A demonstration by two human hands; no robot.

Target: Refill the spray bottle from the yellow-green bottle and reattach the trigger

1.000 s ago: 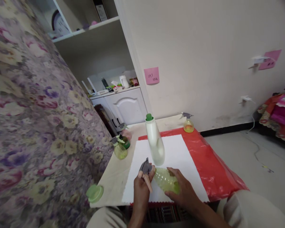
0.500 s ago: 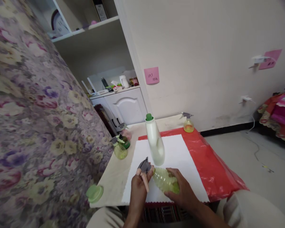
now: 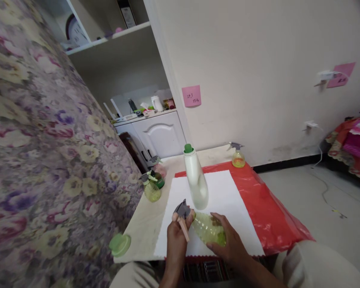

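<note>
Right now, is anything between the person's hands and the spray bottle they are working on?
No. The left hand grips the grey trigger head and the right hand wraps the yellow-green spray bottle directly. The white bottle stands just behind, apart from both.

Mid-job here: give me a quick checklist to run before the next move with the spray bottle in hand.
1. Right hand grips the spray bottle body: ok.
2. Left hand on the grey spray head: ok.
3. Head fully screwed tight: cannot tell.
4. Bottle held over the white sheet, not the table edge: ok.
5. White bottle stands upright but close behind the hands: not ok.
6. Green lid lies apart, at the table's left corner: ok.
</note>
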